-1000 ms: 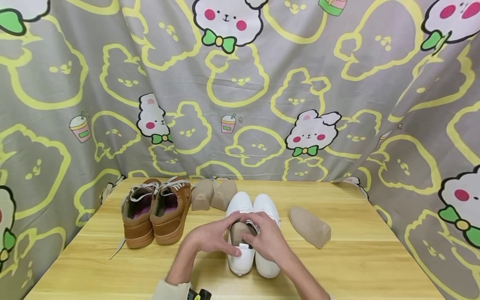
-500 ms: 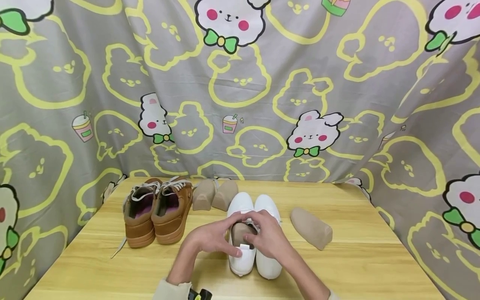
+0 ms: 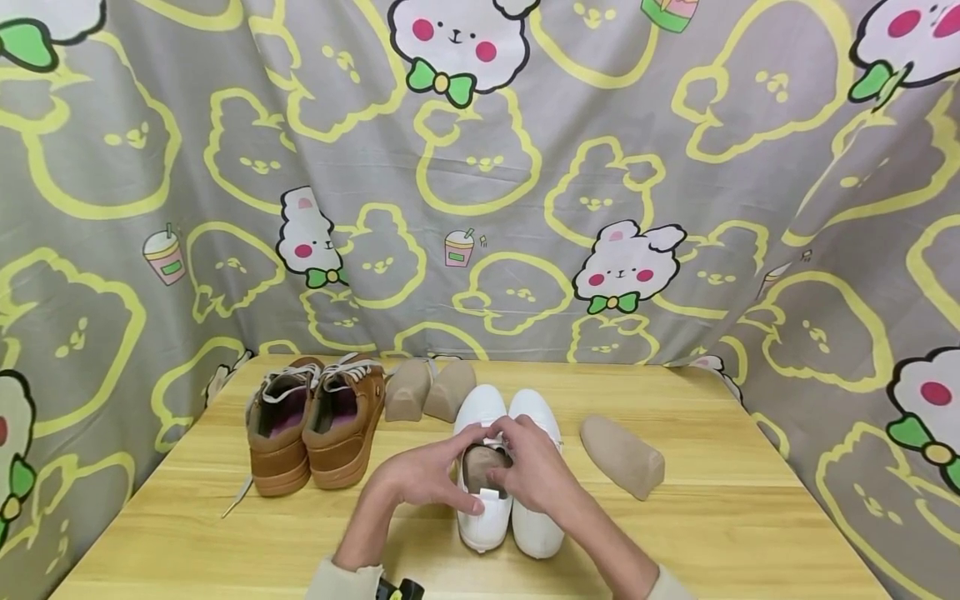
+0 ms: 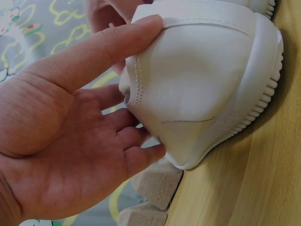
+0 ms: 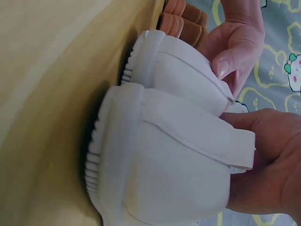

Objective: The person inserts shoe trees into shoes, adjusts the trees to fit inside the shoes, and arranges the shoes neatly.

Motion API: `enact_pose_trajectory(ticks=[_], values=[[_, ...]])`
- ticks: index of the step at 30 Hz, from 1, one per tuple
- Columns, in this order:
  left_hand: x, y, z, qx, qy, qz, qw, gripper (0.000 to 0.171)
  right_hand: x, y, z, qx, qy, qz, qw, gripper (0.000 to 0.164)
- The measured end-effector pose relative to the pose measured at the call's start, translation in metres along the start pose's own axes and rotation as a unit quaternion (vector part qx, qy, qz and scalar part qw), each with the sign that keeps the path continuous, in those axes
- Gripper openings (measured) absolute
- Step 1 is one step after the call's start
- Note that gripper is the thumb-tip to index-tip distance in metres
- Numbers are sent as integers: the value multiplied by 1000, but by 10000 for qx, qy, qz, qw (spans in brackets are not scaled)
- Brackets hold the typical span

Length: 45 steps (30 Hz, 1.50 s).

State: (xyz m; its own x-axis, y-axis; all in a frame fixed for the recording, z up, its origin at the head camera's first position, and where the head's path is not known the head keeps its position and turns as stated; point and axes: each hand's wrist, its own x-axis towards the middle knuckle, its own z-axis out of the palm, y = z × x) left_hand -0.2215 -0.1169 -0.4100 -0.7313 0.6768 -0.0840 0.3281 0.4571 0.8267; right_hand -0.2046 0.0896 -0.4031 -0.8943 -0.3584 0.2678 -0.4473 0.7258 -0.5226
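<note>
Curtain (image 3: 517,229), grey with yellow outlines, hangs behind a wood-grain bench (image 3: 712,517). Brown laced shoes (image 3: 337,458) stand left of smooth, leathery, ridge-soled white shoes (image 3: 537,536); rounded beige blocks (image 3: 622,457) lie either side of the white pair. The left hand (image 3: 426,477) grips the left white shoe (image 3: 481,527), thumb on its heel; the right hand (image 3: 536,468) curves over its opening, whether gripping I cannot tell.

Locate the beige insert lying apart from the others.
In the head view, the beige insert lies on the wooden table, right of the white shoes, apart from them.
</note>
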Motion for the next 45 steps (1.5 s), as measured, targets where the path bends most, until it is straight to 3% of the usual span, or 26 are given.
enact_pose_trajectory(ticks=[4, 11, 18, 23, 34, 45], values=[[0, 0, -1, -36, -59, -16, 10000, 100, 3, -4, -5, -63, -146, 94, 9998, 44], [-1, 0, -2, 106, -25, -104, 9999, 98, 11, -5, -6, -368, 142, 83, 9992, 57], [0, -1, -2, 93, -40, -147, 9998, 98, 16, 2, -10, -273, -898, 567, 9940, 66], [0, 0, -1, 84, -14, -161, 9998, 98, 20, 6, -13, -276, -1188, 833, 9890, 70], [0, -1, -1, 122, 53, -227, 9997, 98, 22, 7, -8, -297, -1069, 811, 9905, 65], [0, 0, 0, 107, 70, -170, 9998, 96, 17, 5, -5, -376, -811, 300, 9955, 55]])
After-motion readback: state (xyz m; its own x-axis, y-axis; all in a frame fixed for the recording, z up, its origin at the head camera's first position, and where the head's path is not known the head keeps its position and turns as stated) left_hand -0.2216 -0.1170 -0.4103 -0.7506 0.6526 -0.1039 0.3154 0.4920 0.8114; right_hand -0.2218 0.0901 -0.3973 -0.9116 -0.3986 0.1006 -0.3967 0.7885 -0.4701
